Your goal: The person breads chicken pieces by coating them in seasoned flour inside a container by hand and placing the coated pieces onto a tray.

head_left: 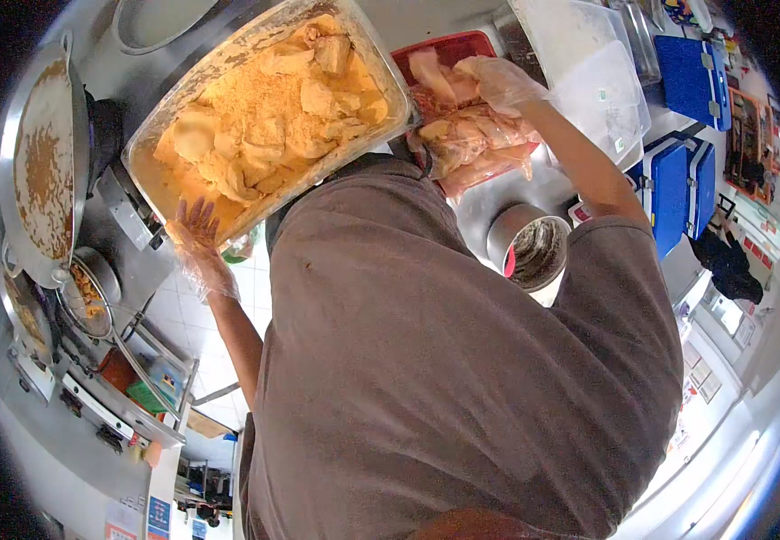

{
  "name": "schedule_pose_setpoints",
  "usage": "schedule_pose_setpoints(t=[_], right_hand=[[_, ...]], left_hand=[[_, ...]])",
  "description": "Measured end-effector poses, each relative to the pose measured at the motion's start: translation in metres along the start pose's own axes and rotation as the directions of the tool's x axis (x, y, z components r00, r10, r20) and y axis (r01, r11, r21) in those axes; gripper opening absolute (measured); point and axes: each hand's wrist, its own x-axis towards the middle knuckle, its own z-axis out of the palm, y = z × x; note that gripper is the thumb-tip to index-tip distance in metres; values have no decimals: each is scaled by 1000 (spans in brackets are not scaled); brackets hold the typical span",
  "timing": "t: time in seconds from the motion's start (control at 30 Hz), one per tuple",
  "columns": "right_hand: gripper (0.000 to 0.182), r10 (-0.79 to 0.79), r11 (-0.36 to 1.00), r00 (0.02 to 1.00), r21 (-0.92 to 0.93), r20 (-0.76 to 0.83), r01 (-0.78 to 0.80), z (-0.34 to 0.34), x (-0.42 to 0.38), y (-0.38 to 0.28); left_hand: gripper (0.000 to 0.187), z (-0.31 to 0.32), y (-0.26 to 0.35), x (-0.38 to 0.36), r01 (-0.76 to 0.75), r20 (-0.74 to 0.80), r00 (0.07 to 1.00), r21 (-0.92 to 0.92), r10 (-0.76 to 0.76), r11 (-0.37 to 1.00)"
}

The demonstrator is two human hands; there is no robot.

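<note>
My left hand (197, 245), in a clear plastic glove dusted with coating, is at the near left corner of a large tub (152, 126). Its fingers are spread and hold nothing. Inside the tub, flour-coated chicken pieces (268, 139) lie in orange-yellow breading flour, beside a round bowl-like shape (194, 135) covered in it. My right hand (502, 85), also gloved, reaches over a red tray (471, 40) of raw chicken (466, 135). Its curled fingers close on a pale piece of raw chicken (432, 76) at the tray's far side; the fingertips are partly hidden.
On the left stand a wide pan of oil (48, 171) and a strainer with fried bits (89, 301). A metal pot (527, 245) sits below the red tray. Clear plastic containers (588, 72) and blue coolers (689, 85) are on the right.
</note>
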Motion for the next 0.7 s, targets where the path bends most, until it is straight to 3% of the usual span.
schedule_pose_setpoints(t=[0.1, 0.17, 0.23, 0.3, 0.4, 0.47, 0.53, 0.6, 0.7], right_hand=[[34, -84, 996, 996, -31, 41, 85, -15, -10, -3], [38, 27, 992, 966, -129, 256, 7, -26, -22, -37], [41, 4, 994, 956, -106, 293, 29, -18, -31, -45], [42, -163, 986, 975, 42, 148, 159, 24, -52, -24], [49, -89, 990, 967, 128, 240, 59, 42, -46, -20], [49, -52, 998, 937, 52, 345, 36, 45, -35, -26], [44, -3, 985, 877, -151, 480, 86, 32, -19, -47], [38, -31, 934, 859, -291, 511, 207, 41, -13, -46], [26, 105, 898, 814, -406, 572, 170, 38, 0, -61]], left_hand=[[77, 1, -4, 0, -2, -1, 1000, 13, 2, 1000], [77, 1, -6, -1, -18, 0, 1000, 32, 18, 999], [77, 4, -7, -1, 6, 6, 1000, 15, -6, 1000], [77, 6, -6, 0, 7, 12, 1000, 10, -7, 1000], [76, 11, -4, -4, -22, 23, 1000, 10, 21, 1000], [77, 17, 6, -7, -7, -6, 1000, 26, 8, 1000], [76, 17, 7, -7, 18, -24, 1000, 0, -18, 1000], [74, 10, 0, -2, 12, -29, 999, -38, -13, 999], [71, -1, -9, 2, -5, -67, 998, -72, 0, 997]])
